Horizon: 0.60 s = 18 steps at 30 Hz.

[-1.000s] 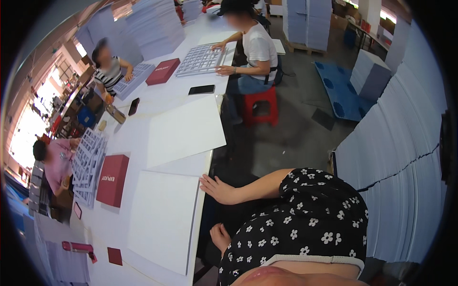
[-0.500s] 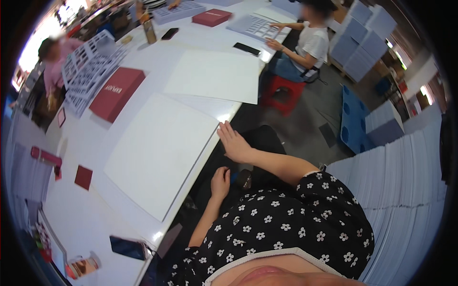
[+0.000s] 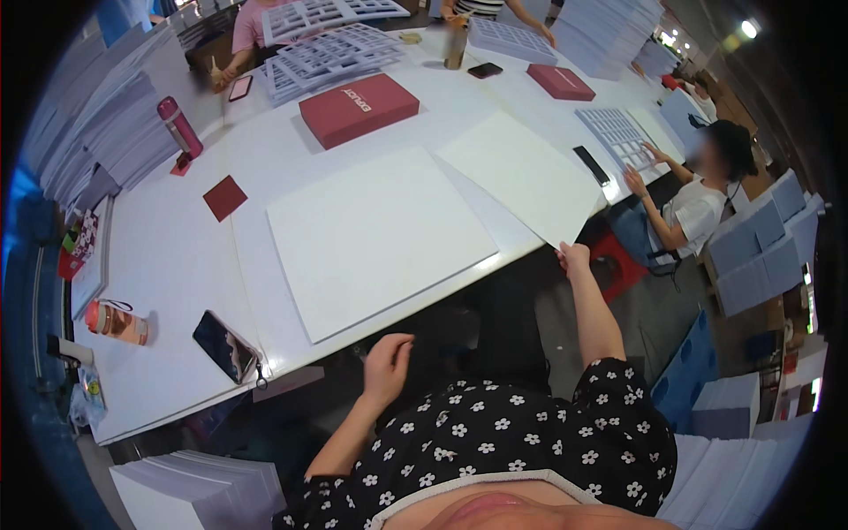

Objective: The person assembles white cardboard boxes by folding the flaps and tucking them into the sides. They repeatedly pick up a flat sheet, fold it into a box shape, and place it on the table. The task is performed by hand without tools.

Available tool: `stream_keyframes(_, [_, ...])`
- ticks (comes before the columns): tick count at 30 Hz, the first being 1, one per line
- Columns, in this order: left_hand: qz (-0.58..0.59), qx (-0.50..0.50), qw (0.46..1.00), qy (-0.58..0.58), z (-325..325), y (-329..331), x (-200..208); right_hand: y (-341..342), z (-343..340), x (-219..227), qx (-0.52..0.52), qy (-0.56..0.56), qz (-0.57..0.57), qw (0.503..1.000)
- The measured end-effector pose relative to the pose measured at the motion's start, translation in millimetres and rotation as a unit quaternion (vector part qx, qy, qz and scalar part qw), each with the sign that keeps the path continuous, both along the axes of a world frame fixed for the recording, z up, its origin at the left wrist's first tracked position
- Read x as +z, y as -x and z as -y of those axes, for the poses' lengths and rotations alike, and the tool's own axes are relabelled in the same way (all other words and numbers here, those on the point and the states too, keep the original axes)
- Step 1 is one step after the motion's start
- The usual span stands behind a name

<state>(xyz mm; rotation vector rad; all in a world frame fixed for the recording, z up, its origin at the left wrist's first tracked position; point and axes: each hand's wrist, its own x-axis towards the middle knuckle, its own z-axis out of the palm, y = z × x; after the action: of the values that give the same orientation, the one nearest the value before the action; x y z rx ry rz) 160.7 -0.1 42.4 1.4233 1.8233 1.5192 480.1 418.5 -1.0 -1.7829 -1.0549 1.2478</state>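
Note:
My right hand [image 3: 574, 255] pinches the near corner of a white sheet [image 3: 530, 177], which lies on the table and juts slightly past its edge. Left of that sheet, a large white board [image 3: 380, 243] lies flat along the near side of the table. My left hand [image 3: 387, 367] hangs just off the table edge in front of the board, touching nothing; its fingers are loosely curled together and nothing shows in them.
Beyond the board are a dark red box [image 3: 358, 115] and white cut-out trays [image 3: 331, 62]. A phone [image 3: 223, 346], an orange-capped bottle [image 3: 115, 322] and a pink flask [image 3: 179, 128] stand or lie on the left. A co-worker [image 3: 698, 194] handles a tray at the right.
My right hand has gone from lying open at the board's edge to gripping the white sheet's corner. My left hand stays off the table. The view has turned rightward.

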Motion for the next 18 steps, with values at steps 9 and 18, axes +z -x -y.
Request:
stream_keyframes(9, [0.014, 0.282, 0.958, -0.060, 36.3, 94.0, 24.1, -0.5, 10.9, 29.2, -0.029, -0.058, 0.352, 0.934])
stream_keyframes(18, [-0.007, 0.395, 0.919, -0.016, 21.5, 142.2, -19.8, 145.7, -37.0, 114.2, 0.285, -0.489, 0.311, 0.764])
